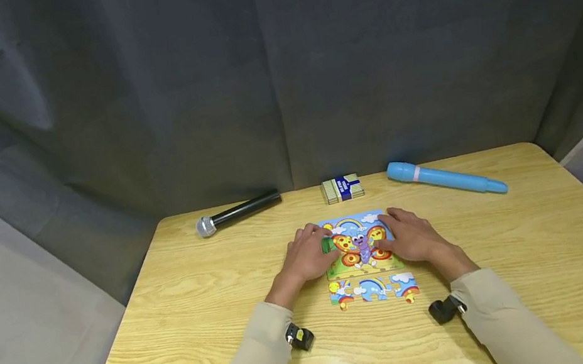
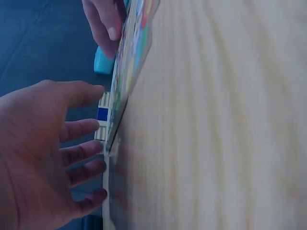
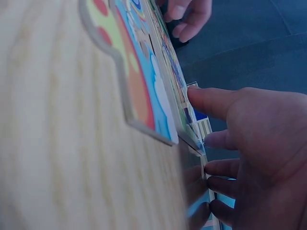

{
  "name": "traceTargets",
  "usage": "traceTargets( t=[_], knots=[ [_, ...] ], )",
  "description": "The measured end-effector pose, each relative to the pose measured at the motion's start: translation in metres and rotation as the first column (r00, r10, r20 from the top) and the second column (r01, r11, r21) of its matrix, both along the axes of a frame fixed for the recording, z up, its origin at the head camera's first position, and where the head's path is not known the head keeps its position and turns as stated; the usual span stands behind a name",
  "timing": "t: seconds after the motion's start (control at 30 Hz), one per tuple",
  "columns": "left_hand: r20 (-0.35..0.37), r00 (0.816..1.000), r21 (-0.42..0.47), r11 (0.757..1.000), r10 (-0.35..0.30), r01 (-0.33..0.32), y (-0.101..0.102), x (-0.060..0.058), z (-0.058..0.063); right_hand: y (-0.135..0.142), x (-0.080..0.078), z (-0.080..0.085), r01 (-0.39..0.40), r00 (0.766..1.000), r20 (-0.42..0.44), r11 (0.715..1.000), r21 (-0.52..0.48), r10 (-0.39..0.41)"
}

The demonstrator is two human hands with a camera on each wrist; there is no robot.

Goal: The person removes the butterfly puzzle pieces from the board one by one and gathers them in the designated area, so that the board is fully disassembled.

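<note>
A puzzle board [image 1: 367, 268] with a butterfly and rainbow picture lies flat on the wooden table. At its left edge is my left hand [image 1: 311, 254], fingers spread and loosely bent, the thumb over the picture. My right hand [image 1: 413, 238] lies along the right edge in much the same way, its thumb [image 3: 211, 99] at the board's surface. Neither hand grips anything. Just below the board sit three loose puzzle pieces in a row: a left piece [image 1: 337, 294] with a sun, a middle piece [image 1: 368, 287] with a rainbow, and a right piece [image 1: 406, 283] with a cloud.
Toward the back of the table [image 1: 173, 302] lie a black microphone [image 1: 244, 210] with a silver head, a striped box [image 1: 332, 191] with a blue band, and a blue tube-shaped object [image 1: 451, 177]. A dark curtain [image 1: 197, 95] hangs behind the table.
</note>
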State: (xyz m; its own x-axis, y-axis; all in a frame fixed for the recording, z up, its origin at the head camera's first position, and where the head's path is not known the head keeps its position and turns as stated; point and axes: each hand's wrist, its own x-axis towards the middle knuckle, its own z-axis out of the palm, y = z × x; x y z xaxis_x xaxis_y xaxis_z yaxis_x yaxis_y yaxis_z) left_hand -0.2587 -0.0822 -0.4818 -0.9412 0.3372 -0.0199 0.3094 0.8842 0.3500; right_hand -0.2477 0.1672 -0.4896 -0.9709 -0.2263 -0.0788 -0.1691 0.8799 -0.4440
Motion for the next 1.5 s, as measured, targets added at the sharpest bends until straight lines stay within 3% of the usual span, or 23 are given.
traceTargets(
  t=[0.47, 0.97, 1.5],
  knots=[
    [0.027, 0.999, -0.086, 0.996, 0.021, -0.018, -0.003, -0.002, 0.0, -0.007, 0.01, -0.001, -0.06, 0.998, -0.026, 0.998, -0.006, 0.06],
    [0.008, 1.0, -0.037, 0.999, 0.029, -0.029, -0.004, -0.006, -0.002, -0.022, 0.027, 0.009, -0.208, 0.972, -0.095, 0.973, 0.097, 0.217],
    [0.009, 0.999, 0.0, 0.999, 0.052, -0.052, -0.002, -0.002, 0.001, -0.025, 0.03, 0.01, -0.182, 0.974, -0.116, 0.975, 0.126, 0.197]
  ],
)
